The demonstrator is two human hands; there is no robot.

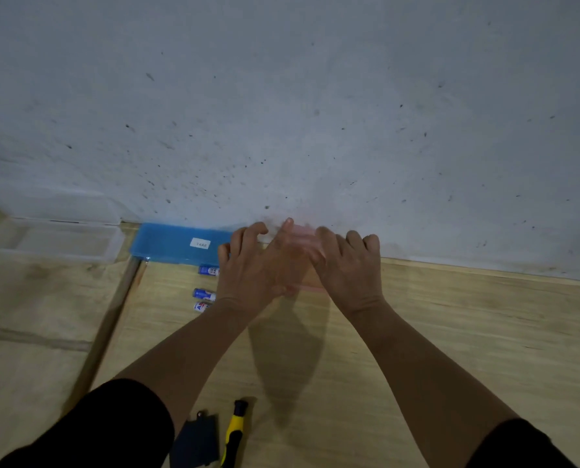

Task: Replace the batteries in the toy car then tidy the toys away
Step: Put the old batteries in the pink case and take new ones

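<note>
Wood floor (450,332), speckled wall (281,96); blue box (177,243), batteries (204,294), screwdriver (232,434) nearby. Left hand (251,275) & right hand (349,268) grasp blurry pink case (307,244).

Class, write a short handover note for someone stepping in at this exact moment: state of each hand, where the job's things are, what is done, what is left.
Left hand and right hand: both on a blurred pink translucent box by the wall; grip unclear.
Three batteries lie loose left of the left hand, near the blue case.
Yellow-handled screwdriver and a dark part lie at the near edge.
Clear open box sits far left.
Toy car not in view, so what is done cannot be told.
Left: tidy away the loose items.
</note>
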